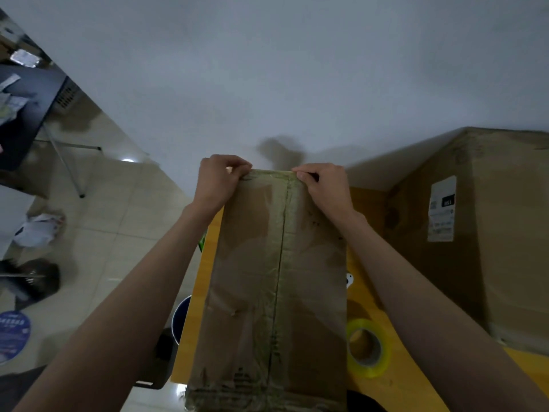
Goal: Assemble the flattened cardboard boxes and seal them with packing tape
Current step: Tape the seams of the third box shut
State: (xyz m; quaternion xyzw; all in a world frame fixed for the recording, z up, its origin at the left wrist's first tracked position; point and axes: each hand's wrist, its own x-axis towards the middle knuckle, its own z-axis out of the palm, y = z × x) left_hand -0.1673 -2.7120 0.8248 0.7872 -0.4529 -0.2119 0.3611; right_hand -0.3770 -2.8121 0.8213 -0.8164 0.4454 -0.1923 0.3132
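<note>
A long brown cardboard box (267, 286) lies on the yellow table (368, 295), running away from me, with a strip of clear tape along its centre seam. My left hand (217, 179) grips the far left corner of the box, fingers curled over the edge. My right hand (323, 182) pinches the far right end, thumb and fingers on the taped edge. A roll of clear yellowish packing tape (368, 347) lies flat on the table just right of the box.
A large brown carton with a white label (481, 233) stands on the table's right side against the white wall. Left of the table is tiled floor with a dark bin (179, 319), bags and a dark desk (26, 111).
</note>
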